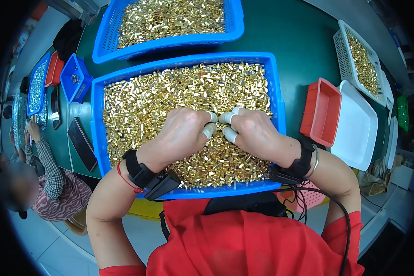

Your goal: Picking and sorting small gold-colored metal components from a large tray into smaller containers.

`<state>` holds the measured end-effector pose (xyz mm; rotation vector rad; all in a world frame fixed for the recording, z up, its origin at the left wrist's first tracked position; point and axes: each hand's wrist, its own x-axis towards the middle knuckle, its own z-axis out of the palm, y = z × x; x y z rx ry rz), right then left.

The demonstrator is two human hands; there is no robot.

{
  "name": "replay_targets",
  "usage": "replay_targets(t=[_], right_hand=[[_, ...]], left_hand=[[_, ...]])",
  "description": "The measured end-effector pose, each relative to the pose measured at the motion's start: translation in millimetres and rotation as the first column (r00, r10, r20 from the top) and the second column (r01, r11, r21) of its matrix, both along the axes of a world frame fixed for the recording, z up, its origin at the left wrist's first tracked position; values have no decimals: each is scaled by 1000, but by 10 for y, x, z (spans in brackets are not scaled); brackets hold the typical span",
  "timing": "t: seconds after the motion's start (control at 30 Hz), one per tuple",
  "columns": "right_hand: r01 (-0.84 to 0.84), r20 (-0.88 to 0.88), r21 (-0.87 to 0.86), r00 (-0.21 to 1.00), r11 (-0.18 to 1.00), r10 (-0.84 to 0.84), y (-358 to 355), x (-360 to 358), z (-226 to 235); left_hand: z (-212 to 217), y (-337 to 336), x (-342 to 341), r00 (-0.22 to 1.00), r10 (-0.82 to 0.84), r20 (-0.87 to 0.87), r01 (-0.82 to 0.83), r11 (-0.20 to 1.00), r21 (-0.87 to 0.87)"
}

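A blue tray (pixel 279 106) heaped with small brass nut-like fittings (pixel 179 89) lies in front of me. Over the middle of the heap, my left hand (pixel 185 131) and my right hand (pixel 257 133) meet with fingertips nearly touching. White finger cots cover the thumb and index finger of each. Both hands are closed in a pinch low over the fittings. Whatever is between the fingertips is too small and too hidden to tell from the brass pieces beneath. Black straps with dark boxes sit on both wrists.
Behind stands another blue basket (pixel 170 41) of brass pieces. To the right are a red bin (pixel 324 110), a white tray (pixel 356 133) and a white basket (pixel 372 87) of fittings. Leftward lie a small blue bin (pixel 73 80) and a phone-like dark slab (pixel 82 145); a co-worker (pixel 55 188) sits beyond.
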<state>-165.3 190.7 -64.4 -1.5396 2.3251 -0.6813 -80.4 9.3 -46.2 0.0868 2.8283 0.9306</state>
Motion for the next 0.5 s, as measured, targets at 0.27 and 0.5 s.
replay_targets(t=[0.27,0.5], right_hand=[[-24,-66,75,997,997,29,-20,-15,75],[-69,21,3,997,998,69,-44,-113,50]], left_hand=[[50,12,-25,997,-75,25,78,985,-153],[16,27,-1,999,-31,-15,30,997,-73]])
